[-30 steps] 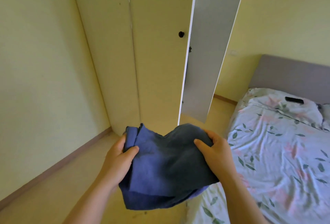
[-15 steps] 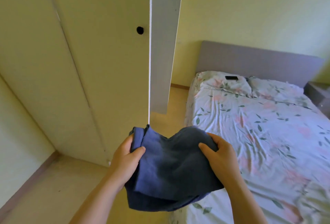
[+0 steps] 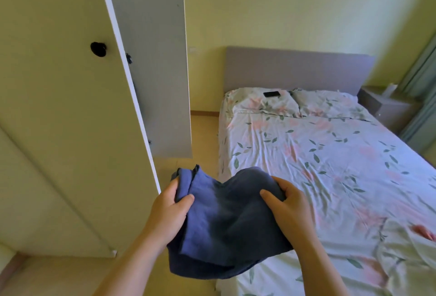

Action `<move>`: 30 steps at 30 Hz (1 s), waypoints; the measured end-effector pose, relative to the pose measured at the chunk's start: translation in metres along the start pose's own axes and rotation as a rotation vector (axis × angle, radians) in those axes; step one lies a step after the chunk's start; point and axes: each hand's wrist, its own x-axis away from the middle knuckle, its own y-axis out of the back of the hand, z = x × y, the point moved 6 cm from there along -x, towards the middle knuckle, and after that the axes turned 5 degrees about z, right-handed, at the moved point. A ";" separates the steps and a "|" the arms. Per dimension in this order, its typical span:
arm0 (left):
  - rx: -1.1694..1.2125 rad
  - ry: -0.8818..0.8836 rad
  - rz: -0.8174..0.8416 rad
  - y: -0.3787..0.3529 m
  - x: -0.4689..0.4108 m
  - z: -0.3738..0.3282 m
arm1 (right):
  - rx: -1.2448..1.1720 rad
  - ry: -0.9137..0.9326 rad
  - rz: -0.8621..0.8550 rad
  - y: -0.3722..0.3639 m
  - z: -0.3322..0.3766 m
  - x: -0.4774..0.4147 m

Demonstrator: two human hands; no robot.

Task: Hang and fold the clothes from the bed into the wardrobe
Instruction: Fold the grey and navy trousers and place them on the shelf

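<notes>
One view only: our head camera, wide-angle, looks forward and down, close over left hand (image 3: 168, 210) and right hand (image 3: 290, 203); bed (image 3: 330, 154) right, wardrobe (image 3: 59, 107) left.

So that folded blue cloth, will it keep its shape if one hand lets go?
Probably not: the blue cloth dips between the left hand and right hand, so it looks floppy. Its lower layers hang loose and would likely unfold.
</notes>
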 end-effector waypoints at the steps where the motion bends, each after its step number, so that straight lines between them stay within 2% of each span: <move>1: -0.006 0.002 0.015 -0.001 -0.012 -0.002 | -0.002 -0.004 -0.001 -0.002 0.002 -0.010; 13: -0.087 -0.124 0.032 0.008 -0.186 -0.045 | 0.026 0.044 -0.075 -0.034 0.062 -0.155; 20: -0.119 -0.091 0.037 -0.008 -0.278 -0.054 | 0.007 0.005 -0.099 -0.038 0.056 -0.241; 30: -0.024 -0.099 -0.134 -0.015 -0.439 -0.091 | 0.023 0.127 -0.041 -0.040 0.084 -0.435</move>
